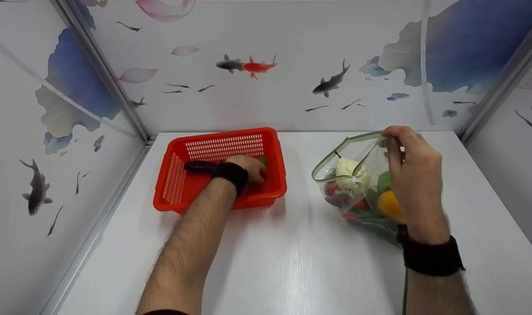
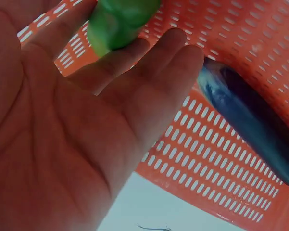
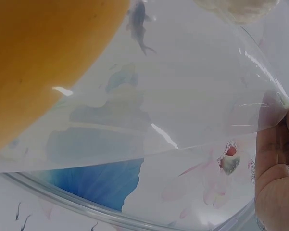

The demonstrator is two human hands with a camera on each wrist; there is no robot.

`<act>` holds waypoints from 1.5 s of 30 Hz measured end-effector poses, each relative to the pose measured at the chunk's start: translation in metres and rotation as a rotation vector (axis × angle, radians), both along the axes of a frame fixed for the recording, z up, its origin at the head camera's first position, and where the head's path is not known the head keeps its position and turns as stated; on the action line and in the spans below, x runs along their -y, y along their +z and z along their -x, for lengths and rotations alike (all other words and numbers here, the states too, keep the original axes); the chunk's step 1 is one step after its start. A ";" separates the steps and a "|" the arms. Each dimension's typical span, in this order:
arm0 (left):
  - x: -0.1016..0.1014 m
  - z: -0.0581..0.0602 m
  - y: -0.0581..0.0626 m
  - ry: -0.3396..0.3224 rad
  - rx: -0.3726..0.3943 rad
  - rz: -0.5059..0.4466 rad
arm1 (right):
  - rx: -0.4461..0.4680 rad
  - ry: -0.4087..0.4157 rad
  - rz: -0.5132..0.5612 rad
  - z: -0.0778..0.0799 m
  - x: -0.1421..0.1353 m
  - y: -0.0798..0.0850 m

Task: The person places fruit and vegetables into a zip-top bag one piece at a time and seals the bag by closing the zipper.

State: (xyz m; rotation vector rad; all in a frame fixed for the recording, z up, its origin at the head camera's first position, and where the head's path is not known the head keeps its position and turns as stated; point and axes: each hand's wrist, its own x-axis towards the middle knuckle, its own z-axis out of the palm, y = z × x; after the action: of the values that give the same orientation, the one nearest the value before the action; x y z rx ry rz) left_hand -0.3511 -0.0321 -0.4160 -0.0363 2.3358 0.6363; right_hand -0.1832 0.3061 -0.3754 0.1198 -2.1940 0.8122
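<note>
My left hand reaches into a red plastic basket, its fingers loosely extended beside a green bell pepper. The fingertips lie close to the pepper; whether they touch it I cannot tell. A dark purple eggplant rests in the basket near the same hand. On the right, my right hand pinches the green-edged rim of a clear bag between thumb and fingers, lifting its mouth. Through the bag show a white cauliflower, an orange round item, and red and green produce.
Basket and bag stand apart on a white table. Behind them rises a white wall painted with fish and petals, and another panel stands along the left side. A green cord hangs by the right forearm.
</note>
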 end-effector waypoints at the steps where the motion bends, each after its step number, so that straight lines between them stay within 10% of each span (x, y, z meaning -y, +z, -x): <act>1: 0.000 0.000 0.000 -0.016 -0.006 0.016 | -0.001 0.001 0.000 0.000 0.000 0.000; 10: 0.004 0.003 0.002 -0.446 -0.235 0.251 | -0.023 0.001 -0.009 0.001 0.000 -0.002; 18: 0.017 0.011 -0.002 -0.400 -0.373 0.191 | -0.015 0.002 0.003 0.001 0.000 -0.001; 31: 0.030 0.014 0.012 -0.282 -0.393 0.013 | -0.012 -0.001 0.009 0.001 0.000 -0.002; 45: 0.025 0.012 0.029 -0.502 -0.807 -0.105 | -0.001 -0.006 0.013 0.000 0.000 0.000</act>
State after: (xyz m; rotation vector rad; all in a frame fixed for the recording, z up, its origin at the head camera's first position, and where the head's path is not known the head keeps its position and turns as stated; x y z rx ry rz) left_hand -0.3631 -0.0571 -0.3867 0.9881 2.8787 0.5713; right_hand -0.1829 0.3063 -0.3758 0.1069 -2.1866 0.8229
